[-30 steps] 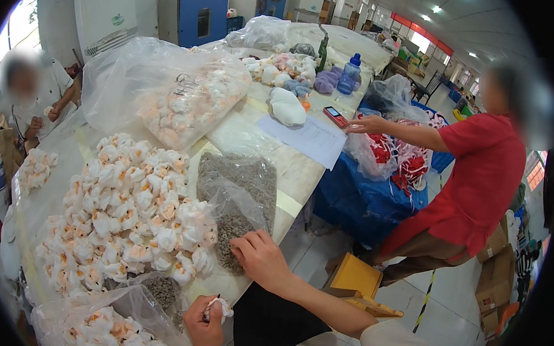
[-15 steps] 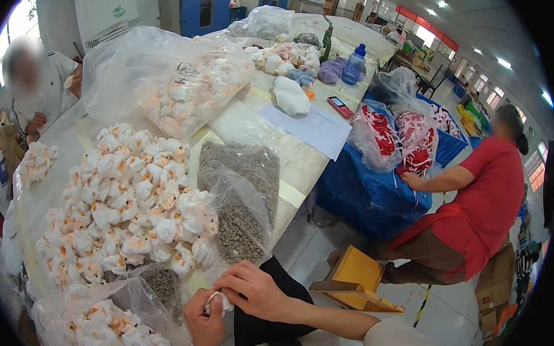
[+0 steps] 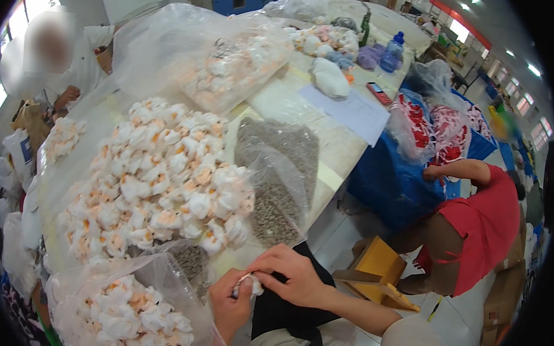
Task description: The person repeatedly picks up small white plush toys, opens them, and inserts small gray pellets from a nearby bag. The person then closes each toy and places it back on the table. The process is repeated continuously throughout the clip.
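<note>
At the near table edge, my left hand (image 3: 231, 302) is closed around a small white plush piece (image 3: 256, 286). My right hand (image 3: 291, 274) meets it from the right, its thumb and forefinger pinched at the top of that piece; whatever finer thing is between the fingertips is too small to make out. Left of my hands spreads a big heap of white and peach popcorn-shaped plush pieces (image 3: 156, 172). A clear bag of grey-brown granules (image 3: 280, 205) lies just beyond my right hand. More granules (image 3: 188, 260) sit beside my left hand, behind an open plastic bag of plush pieces (image 3: 135, 313).
A large clear bag of plush pieces (image 3: 232, 69) lies farther back, near a paper sheet (image 3: 350, 111), a red phone (image 3: 379, 93) and a blue bottle (image 3: 392, 52). To the right are a yellow wooden stool (image 3: 376, 268) and a person in red (image 3: 476, 229). Another person (image 3: 49, 57) sits far left.
The view has shifted, so the table sits farther right in it. The person in red has bent lower over the blue sack. My hands stay together on the small plush piece.
</note>
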A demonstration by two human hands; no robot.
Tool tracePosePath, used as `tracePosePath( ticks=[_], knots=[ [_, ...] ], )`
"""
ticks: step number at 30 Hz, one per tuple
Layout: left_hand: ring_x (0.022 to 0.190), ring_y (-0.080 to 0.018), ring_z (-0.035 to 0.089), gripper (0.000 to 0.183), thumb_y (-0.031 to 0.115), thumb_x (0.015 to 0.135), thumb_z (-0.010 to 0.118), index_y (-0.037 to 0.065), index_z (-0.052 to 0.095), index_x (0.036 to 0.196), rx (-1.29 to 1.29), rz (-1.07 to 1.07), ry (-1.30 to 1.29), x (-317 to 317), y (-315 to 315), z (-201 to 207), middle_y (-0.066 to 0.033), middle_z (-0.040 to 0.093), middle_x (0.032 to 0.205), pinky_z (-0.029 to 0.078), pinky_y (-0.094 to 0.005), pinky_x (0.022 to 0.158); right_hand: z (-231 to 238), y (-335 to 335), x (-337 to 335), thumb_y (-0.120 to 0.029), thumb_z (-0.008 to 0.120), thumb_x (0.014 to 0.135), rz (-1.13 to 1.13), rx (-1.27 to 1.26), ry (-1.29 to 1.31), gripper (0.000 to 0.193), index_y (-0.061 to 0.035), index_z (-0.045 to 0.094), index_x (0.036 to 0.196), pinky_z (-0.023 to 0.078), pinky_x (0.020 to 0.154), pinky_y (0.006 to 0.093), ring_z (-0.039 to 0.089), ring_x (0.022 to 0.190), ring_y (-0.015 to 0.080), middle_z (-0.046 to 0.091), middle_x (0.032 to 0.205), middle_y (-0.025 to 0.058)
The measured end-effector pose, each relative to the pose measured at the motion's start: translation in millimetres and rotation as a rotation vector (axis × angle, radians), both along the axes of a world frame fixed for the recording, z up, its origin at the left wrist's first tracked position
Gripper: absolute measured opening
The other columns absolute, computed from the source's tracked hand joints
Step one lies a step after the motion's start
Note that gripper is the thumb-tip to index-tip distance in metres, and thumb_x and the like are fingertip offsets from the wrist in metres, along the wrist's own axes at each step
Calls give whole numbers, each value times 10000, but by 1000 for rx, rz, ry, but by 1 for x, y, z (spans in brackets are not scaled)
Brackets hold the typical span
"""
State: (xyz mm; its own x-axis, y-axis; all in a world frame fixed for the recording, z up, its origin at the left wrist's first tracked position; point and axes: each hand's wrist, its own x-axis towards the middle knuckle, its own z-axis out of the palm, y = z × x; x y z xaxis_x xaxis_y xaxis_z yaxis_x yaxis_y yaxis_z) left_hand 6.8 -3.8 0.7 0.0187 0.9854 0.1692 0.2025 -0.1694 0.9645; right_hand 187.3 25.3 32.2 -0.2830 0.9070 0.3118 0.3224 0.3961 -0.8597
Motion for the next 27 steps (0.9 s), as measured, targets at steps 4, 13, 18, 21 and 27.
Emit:
tracePosePath(
  ticks=[4, 13, 18, 21, 27],
  knots=[
    [632, -144, 567, 181, 152, 984, 651, -14, 719, 1006, -45, -33, -20, -4, -1, 2, -85, 635, 755, 433, -299, 576, 1, -1, 0, -42, 762, 890, 56, -131, 91, 191, -62, 772, 1080, 536, 840, 331, 680, 960, 238, 722, 1024, 84],
    [655, -159, 576, 158, 116, 983, 660, -25, 711, 1033, -19, -52, -51, -2, -1, 0, -86, 658, 811, 441, -292, 589, 2, 2, 6, -46, 756, 901, 89, -242, 134, 158, -54, 765, 1059, 531, 822, 331, 673, 933, 233, 719, 1006, 79],
    [659, -162, 577, 151, 112, 993, 662, -26, 703, 1041, -17, -55, -26, -1, 0, 1, -85, 668, 845, 446, -290, 590, 10, 5, 7, -97, 763, 902, 81, -97, -21, 156, -56, 740, 1051, 534, 753, 331, 645, 888, 214, 681, 980, 60],
    [658, -160, 576, 157, 123, 1001, 662, -25, 701, 1037, 0, -55, -35, 0, 0, 1, -87, 668, 852, 445, -289, 587, 13, 7, 8, -104, 772, 889, 94, -13, -86, 163, -70, 727, 1042, 537, 757, 354, 641, 898, 244, 673, 967, 61],
    [653, -178, 595, 138, 117, 996, 663, -9, 708, 1031, -24, -74, 9, 0, 0, 6, -92, 666, 845, 451, -296, 589, 16, 10, 10, -107, 781, 877, 139, 27, -114, 164, -84, 715, 1026, 534, 738, 361, 631, 882, 253, 661, 937, 57]
  ],
)
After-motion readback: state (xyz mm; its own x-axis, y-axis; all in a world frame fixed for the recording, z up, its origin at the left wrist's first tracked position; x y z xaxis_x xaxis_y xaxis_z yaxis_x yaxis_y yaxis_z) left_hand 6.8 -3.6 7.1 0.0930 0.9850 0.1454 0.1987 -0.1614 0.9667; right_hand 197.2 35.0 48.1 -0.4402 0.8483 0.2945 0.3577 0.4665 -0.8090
